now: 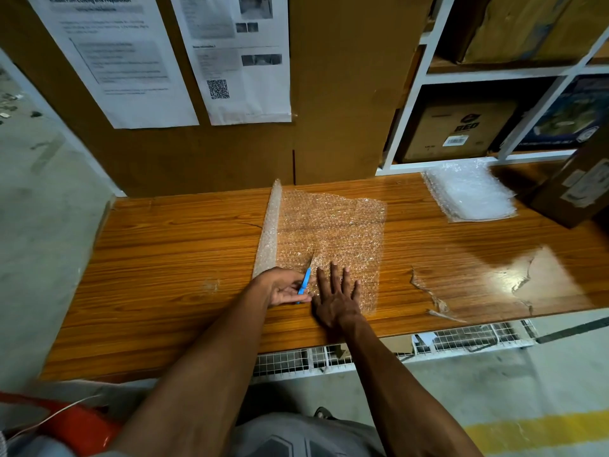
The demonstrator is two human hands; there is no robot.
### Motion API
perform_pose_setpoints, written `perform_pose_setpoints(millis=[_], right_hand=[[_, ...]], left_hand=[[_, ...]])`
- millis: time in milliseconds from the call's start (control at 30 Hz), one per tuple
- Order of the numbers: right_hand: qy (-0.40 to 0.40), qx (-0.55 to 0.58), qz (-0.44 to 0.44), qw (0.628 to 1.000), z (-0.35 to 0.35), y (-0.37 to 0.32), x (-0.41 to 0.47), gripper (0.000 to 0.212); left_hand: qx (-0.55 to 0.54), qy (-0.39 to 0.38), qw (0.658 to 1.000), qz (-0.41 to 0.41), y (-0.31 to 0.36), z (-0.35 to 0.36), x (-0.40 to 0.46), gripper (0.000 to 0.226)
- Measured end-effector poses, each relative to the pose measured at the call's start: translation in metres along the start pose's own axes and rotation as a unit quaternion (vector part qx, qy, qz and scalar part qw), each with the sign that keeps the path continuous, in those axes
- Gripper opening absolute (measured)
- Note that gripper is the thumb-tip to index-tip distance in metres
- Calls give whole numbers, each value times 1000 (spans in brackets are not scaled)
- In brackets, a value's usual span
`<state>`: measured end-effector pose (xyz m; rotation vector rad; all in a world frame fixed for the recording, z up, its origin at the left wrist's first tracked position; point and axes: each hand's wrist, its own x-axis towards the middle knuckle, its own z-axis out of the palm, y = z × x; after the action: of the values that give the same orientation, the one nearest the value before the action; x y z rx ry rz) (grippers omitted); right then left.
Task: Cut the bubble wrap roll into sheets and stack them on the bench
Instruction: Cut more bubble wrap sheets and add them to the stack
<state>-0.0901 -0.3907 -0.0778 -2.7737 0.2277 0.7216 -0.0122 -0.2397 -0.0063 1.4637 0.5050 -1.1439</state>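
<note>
A thin bubble wrap roll (270,229) lies front to back on the wooden bench (164,265), with a length of bubble wrap (333,232) unrolled flat to its right. My left hand (283,286) grips a blue-handled knife (304,280) at the near edge of the wrap, its blade pointing away into the wrap close to the roll. My right hand (337,296) presses flat on the wrap just right of the blade, fingers spread. A stack of cut sheets (471,191) lies at the back right of the bench.
A cardboard box (573,189) stands right of the stack. Torn clear tape or film (431,296) sticks to the bench near the front right. Cardboard panels with papers (230,61) rise behind the bench; white shelving with boxes (458,130) stands at the back right.
</note>
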Motion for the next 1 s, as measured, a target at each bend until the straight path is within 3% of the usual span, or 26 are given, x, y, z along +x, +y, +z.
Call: perform_pose_setpoints(millis=[367, 600, 800, 1000], right_hand=[[1, -9, -3, 1000, 1, 1, 2, 73], [-1, -15, -5, 1000, 0, 2, 3, 74], [117, 3, -2, 993, -10, 10, 10, 69], [99, -16, -6, 995, -5, 28, 24, 74]], left_hand=[[-2, 20, 1000, 19, -5, 3, 10, 21], [-29, -21, 999, -7, 3, -3, 8, 11], [-37, -36, 998, -27, 13, -5, 11, 15], [-31, -30, 999, -21, 20, -2, 8, 15]])
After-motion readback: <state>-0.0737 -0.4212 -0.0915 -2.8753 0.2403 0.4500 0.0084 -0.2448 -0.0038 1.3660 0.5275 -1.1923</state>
